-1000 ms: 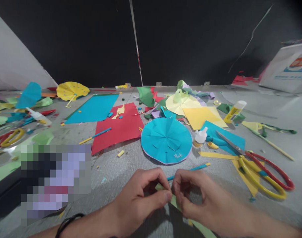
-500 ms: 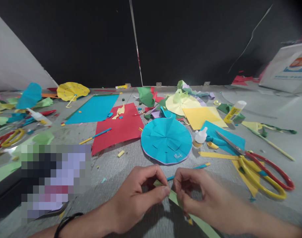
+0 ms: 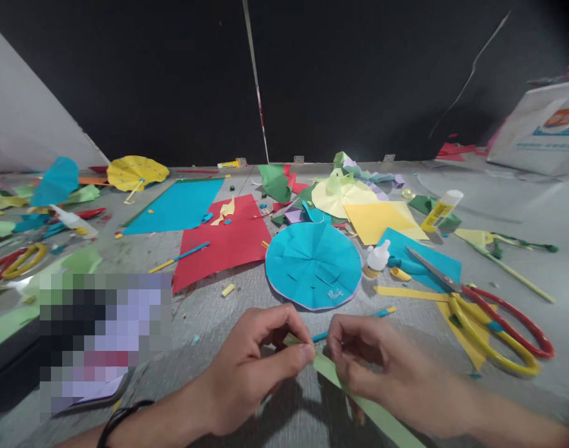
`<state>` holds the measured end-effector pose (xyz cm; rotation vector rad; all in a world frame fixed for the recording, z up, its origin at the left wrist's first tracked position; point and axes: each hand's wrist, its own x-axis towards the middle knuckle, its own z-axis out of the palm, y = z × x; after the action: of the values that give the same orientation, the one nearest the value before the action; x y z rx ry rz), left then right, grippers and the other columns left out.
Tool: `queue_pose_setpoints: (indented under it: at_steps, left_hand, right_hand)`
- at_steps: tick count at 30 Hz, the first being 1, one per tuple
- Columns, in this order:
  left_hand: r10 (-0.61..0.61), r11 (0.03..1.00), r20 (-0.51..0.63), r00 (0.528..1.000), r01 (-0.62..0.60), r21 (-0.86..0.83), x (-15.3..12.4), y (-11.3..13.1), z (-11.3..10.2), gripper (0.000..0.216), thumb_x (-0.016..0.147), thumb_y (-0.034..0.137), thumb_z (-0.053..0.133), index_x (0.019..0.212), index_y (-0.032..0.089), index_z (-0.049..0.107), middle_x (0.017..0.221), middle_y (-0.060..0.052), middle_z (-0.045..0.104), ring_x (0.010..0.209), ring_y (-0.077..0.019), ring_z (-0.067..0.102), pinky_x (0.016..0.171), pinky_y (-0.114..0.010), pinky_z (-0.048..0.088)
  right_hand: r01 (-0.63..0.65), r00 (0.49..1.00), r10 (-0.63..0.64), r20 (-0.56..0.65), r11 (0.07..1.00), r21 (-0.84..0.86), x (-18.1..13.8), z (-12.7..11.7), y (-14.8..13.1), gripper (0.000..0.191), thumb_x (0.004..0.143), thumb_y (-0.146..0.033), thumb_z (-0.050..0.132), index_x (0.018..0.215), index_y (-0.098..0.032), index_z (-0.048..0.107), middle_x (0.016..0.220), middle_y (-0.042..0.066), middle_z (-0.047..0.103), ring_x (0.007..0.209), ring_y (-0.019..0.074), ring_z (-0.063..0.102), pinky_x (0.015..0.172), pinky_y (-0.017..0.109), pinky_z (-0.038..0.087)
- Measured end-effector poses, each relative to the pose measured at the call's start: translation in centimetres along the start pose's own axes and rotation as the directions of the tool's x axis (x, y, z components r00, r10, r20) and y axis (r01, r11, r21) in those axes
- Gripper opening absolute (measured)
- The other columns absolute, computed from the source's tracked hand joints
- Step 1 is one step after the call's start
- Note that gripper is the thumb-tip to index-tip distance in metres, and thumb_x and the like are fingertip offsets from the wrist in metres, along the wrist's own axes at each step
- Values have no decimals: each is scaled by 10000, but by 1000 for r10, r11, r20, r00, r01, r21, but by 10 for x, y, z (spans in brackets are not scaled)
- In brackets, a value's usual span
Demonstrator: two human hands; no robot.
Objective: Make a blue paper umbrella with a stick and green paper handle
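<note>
Head view: the left hand point(image 3: 260, 364) pinches a pale green paper strip point(image 3: 382, 418) between thumb and forefinger close to its far end, a short tip of which peeks out beyond the fingers. Just beside it, the right hand point(image 3: 377, 373) has its fingers curled over the strip and touching it; whether they grip it or merely guide it cannot be told. From between the hands the strip slants under the right one and runs out of the bottom edge of the frame, so its near end is out of sight. The strip has been cut to shape, but nearly all the visible length lies flat and unrolled, so the handling looks to be at an early stage, with most of the paper left unworked. Behind the fingers, partly hidden, lies a blue stick point(image 3: 382, 312) with a yellow end. Beyond that, at the centre, sits a creased blue paper disc point(image 3: 313, 264), seemingly finished, with a glue bottle point(image 3: 376, 258) on its right. Red and yellow scissors point(image 3: 459, 303) rest at the lower right, near a glue stick point(image 3: 443, 211). Farther out are a red sheet point(image 3: 228, 246) left of centre and a yellow paper umbrella point(image 3: 137, 172) at the upper left.
</note>
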<state>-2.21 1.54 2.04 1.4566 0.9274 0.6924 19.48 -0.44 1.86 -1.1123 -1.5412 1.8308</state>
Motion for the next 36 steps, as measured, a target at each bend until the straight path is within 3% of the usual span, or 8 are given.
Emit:
queue_pose_setpoints:
  at_steps: [9, 12, 18, 20, 25, 29, 32, 36]
  left_hand:
    - [-61, 996, -5, 998, 60, -61, -1, -2, 0, 269, 834, 394, 733, 769, 154, 630, 568, 49, 486, 447, -69, 408, 420, -185, 311]
    - [-78, 993, -6, 997, 77, -90, -1, -3, -1, 274, 824, 400, 742, 769, 158, 626, 543, 57, 479, 420, -62, 390, 402, -181, 294]
    - [-53, 991, -49, 997, 46, -123, 2, -2, -5, 295, 847, 411, 740, 769, 156, 614, 494, 71, 466, 396, -53, 378, 389, -167, 276]
    - [-30, 988, -48, 998, 22, -155, 4, -2, -5, 341, 860, 469, 739, 814, 154, 616, 490, 89, 439, 398, -49, 384, 404, -161, 306]
    - [-72, 949, 27, 997, 77, -306, 12, -11, -4, 596, 704, 555, 874, 1077, 171, 612, 750, 52, 595, 392, -19, 417, 390, -167, 326]
    - [-72, 956, 203, 976, 126, -265, 11, -17, 3, 432, 712, 444, 904, 822, 163, 595, 615, 73, 512, 472, -38, 382, 432, -156, 299]
    - [-61, 983, 231, 971, 98, -154, 6, -17, 9, 388, 847, 475, 782, 727, 165, 581, 583, 59, 489, 467, -51, 393, 445, -176, 289]
    - [-85, 996, 247, 965, 82, 25, 2, -15, 9, 502, 987, 562, 546, 675, 170, 573, 531, 36, 472, 448, -76, 393, 446, -207, 274]
  right_hand:
    - [-20, 1000, 20, 3, 996, 82, 0, 2, 0, 207, 812, -247, 700, 782, -212, 497, 679, -74, 490, 597, 108, 532, 615, 269, 514]
    - [-27, 1000, 26, 17, 997, 69, 0, 1, 0, 164, 798, -208, 661, 777, -212, 498, 659, -76, 502, 588, 112, 548, 595, 257, 463]
    - [-38, 999, 38, -15, 999, 6, 0, -4, 1, 128, 746, -139, 609, 756, -209, 504, 662, -72, 478, 603, 102, 428, 563, 229, 351]
    - [-31, 999, 31, -18, 1000, -6, 0, -3, 2, 139, 749, -138, 607, 750, -214, 491, 671, -68, 478, 611, 106, 423, 569, 234, 349]
    - [45, 997, -48, -57, 997, -58, -1, 1, 1, 158, 805, -190, 621, 757, -216, 473, 696, -62, 443, 656, 118, 398, 603, 247, 347]
    - [81, 994, -90, -63, 988, -132, -2, 2, 3, 139, 853, -208, 619, 795, -215, 493, 745, -50, 480, 704, 130, 446, 649, 254, 387]
    - [85, 994, -95, -50, 981, -175, -2, 4, 6, 124, 869, -193, 613, 826, -219, 500, 773, -42, 507, 729, 137, 478, 674, 257, 416]
    - [69, 995, -84, -51, 967, -246, -2, 7, 8, 106, 913, -231, 603, 855, -220, 515, 797, -31, 532, 755, 148, 499, 700, 267, 435]
